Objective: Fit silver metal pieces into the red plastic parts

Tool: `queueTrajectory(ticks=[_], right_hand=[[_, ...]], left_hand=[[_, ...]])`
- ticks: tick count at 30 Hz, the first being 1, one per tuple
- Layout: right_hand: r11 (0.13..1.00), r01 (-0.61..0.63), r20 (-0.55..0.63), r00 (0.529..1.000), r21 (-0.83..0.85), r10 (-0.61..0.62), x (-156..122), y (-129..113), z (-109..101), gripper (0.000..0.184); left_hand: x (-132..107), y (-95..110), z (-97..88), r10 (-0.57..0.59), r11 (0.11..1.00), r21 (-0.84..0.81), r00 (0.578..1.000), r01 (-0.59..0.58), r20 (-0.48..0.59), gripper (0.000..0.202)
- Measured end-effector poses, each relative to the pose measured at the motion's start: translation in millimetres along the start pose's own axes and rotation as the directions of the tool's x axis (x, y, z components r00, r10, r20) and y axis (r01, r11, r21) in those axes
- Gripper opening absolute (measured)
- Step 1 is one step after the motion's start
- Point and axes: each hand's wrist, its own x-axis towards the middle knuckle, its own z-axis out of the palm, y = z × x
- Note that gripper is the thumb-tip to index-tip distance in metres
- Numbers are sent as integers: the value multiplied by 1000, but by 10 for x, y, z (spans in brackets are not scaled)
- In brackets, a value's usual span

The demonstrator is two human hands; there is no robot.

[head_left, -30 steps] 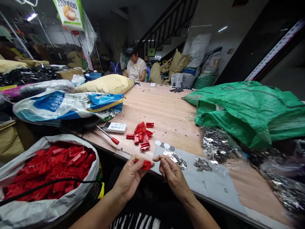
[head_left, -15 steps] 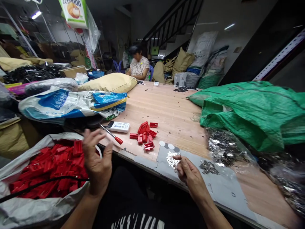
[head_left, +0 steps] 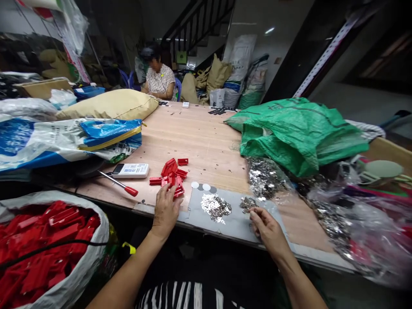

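My left hand (head_left: 165,208) rests on the table's front edge, its fingers curled onto the nearest piece of a small heap of red plastic parts (head_left: 172,174). My right hand (head_left: 265,225) is pinched at the edge of a small pile of shiny metal bits (head_left: 247,203) on a grey sheet (head_left: 231,221); what it holds is too small to name. A second pile of metal bits (head_left: 215,205) lies between my hands.
A white sack full of red parts (head_left: 48,244) stands at the lower left. A red-handled screwdriver (head_left: 119,186) and white remote (head_left: 130,170) lie left of the heap. Green bag (head_left: 289,133), bagged metal bits (head_left: 341,223), blue-white sack (head_left: 64,139). A seated person (head_left: 157,79) works at the far end.
My left hand let go of a red part over the sack, then swung right to the heap on the table. My right hand moved to the right-hand metal pile. The view turned right.
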Motion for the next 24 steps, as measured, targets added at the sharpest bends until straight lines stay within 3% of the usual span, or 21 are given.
queueTrajectory(ticks=[5, 9, 12, 15, 17, 19, 22, 24], right_hand=[[900, 122, 12, 992, -419, -129, 12, -25, 41, 22], [797, 235, 128, 972, -557, -197, 49, -113, 178, 18], [736, 256, 173, 967, -627, -188, 86, -152, 256, 16], [691, 235, 178, 972, -684, -155, 120, -180, 304, 14], [667, 218, 177, 976, -712, -130, 141, -192, 324, 12], [657, 208, 176, 978, -724, -115, 160, -199, 335, 9], [662, 202, 175, 979, -722, -108, 173, -209, 334, 7], [672, 212, 182, 976, -710, -116, 154, -227, 325, 7]], left_hand=[[117, -119, 27, 52, 994, 99, 999, -52, 5, 15], [112, -145, 11, 52, 994, 99, 998, -54, 19, 8], [113, -77, -54, -3, 1000, -26, 1000, 2, -15, 9], [118, 57, -156, -129, 941, -315, 992, 122, 0, 9], [109, 164, -225, -235, 800, -541, 966, 257, 111, 9], [81, 271, -281, -329, 537, -725, 899, 430, 289, 12], [4, 407, -337, -364, 122, -784, 762, 609, 535, 17], [-60, 471, -353, -350, 16, -756, 711, 655, 609, 17]])
